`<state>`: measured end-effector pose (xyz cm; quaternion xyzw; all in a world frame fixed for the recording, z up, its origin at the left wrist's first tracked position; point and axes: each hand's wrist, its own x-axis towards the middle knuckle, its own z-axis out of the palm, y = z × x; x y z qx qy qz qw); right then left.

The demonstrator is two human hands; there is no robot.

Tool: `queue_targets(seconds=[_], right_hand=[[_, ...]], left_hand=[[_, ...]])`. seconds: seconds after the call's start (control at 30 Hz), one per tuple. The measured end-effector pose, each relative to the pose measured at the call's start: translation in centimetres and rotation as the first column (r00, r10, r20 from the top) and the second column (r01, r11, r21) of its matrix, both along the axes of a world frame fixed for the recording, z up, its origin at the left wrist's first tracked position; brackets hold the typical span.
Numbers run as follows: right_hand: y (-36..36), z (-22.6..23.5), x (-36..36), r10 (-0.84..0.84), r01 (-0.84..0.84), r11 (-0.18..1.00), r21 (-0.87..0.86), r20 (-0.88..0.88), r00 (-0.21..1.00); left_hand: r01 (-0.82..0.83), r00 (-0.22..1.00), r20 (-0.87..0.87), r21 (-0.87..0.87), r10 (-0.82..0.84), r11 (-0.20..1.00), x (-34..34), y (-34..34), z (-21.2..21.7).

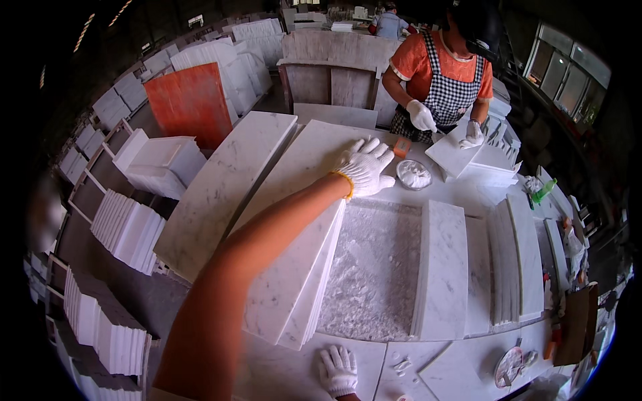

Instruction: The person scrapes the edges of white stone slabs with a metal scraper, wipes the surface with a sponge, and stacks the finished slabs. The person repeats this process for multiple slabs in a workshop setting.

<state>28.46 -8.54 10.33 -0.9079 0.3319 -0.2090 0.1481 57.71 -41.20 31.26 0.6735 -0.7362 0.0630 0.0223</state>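
Observation:
My left hand, in a white knitted glove with a yellow cuff, lies palm down across the far end of a white, grey-veined marble slab. Its fingers are spread and hold nothing. That slab tops a small, slightly fanned stack, and my forearm crosses above it. Close to me, my right hand, gloved too, rests flat on a pale stone surface with its fingers apart. Beyond my left hand sit an orange block and a round dish of white paste.
Right of the stack is a rubble-strewn recess, then upright-edged marble slabs. Across the table a co-worker in a checked apron handles a white slab. A paste plate lies near right. Stacked slabs stand at left.

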Motion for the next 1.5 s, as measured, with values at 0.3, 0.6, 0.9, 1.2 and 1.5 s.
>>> queue_targets(seconds=[0.3,0.6,0.9,1.2,1.5], right_hand=[[-0.3,-3.0,0.3,0.008,-0.022,0.997,0.073,0.183,0.983],[-0.1,-4.5,-1.0,-0.002,0.002,1.0,0.0,0.058,0.998],[-0.5,-2.3,0.5,0.015,-0.039,0.993,0.114,0.208,0.978],[-0.6,-1.7,-0.5,-0.005,0.005,1.0,0.005,-0.001,1.0],[-1.0,1.1,-0.3,0.082,-0.078,0.985,0.154,-0.016,0.997]], left_hand=[[-0.349,0.934,-0.151,-0.183,0.324,0.919,9.0,0.6,-0.1],[-0.315,0.944,-0.124,-0.072,0.305,0.946,3.1,-2.0,-0.9],[-0.175,0.967,-0.21,-0.127,0.146,0.976,0.1,1.8,-0.6],[-0.437,0.899,-0.123,-0.189,0.421,0.879,7.8,1.6,0.8],[-0.399,0.915,-0.188,-0.295,0.357,0.868,8.7,3.9,0.5]])
